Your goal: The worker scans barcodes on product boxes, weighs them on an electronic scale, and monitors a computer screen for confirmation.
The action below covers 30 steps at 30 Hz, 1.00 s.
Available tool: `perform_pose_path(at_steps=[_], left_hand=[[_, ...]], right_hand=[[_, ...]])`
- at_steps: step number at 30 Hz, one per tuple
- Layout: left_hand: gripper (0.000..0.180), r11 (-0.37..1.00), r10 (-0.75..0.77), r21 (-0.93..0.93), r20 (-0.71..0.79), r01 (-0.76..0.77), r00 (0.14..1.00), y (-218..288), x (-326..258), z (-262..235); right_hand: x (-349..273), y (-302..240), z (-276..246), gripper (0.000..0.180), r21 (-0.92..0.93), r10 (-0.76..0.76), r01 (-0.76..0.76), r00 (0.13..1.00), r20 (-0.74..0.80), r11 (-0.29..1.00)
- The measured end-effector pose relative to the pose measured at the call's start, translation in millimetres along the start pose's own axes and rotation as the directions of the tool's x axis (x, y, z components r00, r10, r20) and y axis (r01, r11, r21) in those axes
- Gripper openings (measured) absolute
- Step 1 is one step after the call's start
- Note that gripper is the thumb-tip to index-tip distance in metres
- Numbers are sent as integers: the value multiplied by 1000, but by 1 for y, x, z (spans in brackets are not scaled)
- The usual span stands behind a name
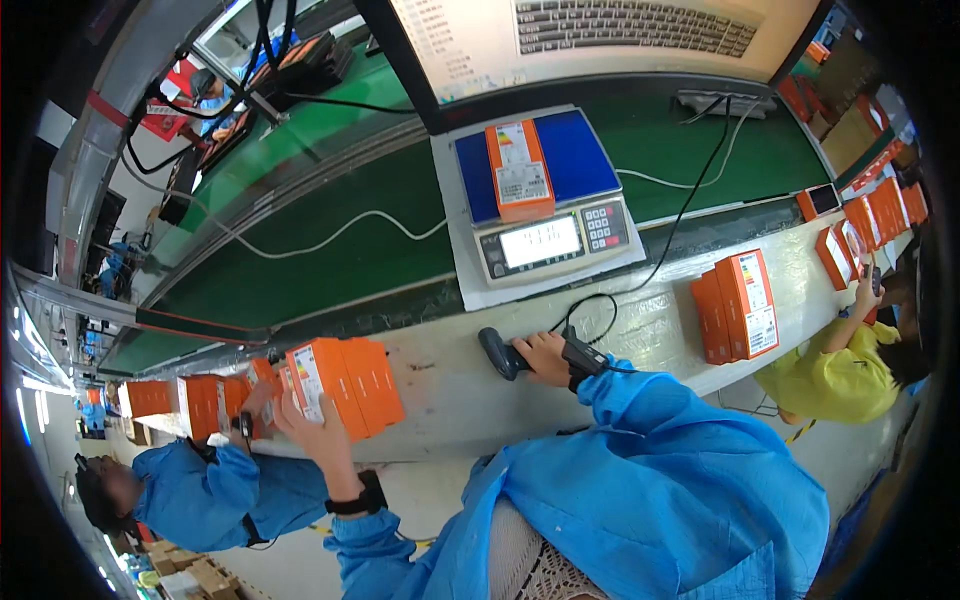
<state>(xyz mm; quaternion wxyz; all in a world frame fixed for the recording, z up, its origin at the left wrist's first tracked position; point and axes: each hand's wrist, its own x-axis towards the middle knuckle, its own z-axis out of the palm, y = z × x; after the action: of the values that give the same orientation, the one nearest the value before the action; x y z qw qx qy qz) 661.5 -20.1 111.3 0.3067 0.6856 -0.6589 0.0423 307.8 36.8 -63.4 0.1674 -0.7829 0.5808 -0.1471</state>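
My right hand point(545, 357) is closed around a dark handheld scanner point(500, 353) lying low over the pale worktop point(620, 335), its cable running toward the scale. My left hand point(310, 420) grips the near edge of an orange box point(345, 385) standing on the worktop at the left. An orange box with a white label point(519, 170) lies on the blue platform of a weighing scale point(540, 195) just beyond the scanner; the scale's display is lit. Both my sleeves are blue.
Two upright orange boxes point(738, 305) stand to the right. More orange boxes point(190, 400) line the left, where a person in blue point(200, 490) works. A person in yellow point(840, 370) handles boxes at the right. A green conveyor belt point(350, 230) runs behind the scale.
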Motion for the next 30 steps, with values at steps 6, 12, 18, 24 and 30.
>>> perform_pose_path(at_steps=[6, 12, 18, 24, 30], left_hand=[[77, 957, -215, 242, 211, 162, 954, -36, -3, 21], [82, 903, -317, 361, 194, 233, 928, -19, 1, 36], [82, 902, -332, 351, 196, 250, 922, -16, 0, 33], [80, 912, -318, 326, 182, 248, 931, -14, -1, 32], [77, 950, -293, 173, 197, 261, 936, -6, 7, 25]], right_hand=[[26, -18, -94, 46, 590, 393, -139, 859, -327, 796], [71, 6, -154, 47, 767, 639, -273, 736, -221, 580], [86, 16, -154, 47, 822, 698, -322, 705, -124, 471], [90, 16, -154, 38, 859, 705, -308, 704, -83, 408], [87, 34, -142, 24, 791, 684, -310, 708, -179, 528]])
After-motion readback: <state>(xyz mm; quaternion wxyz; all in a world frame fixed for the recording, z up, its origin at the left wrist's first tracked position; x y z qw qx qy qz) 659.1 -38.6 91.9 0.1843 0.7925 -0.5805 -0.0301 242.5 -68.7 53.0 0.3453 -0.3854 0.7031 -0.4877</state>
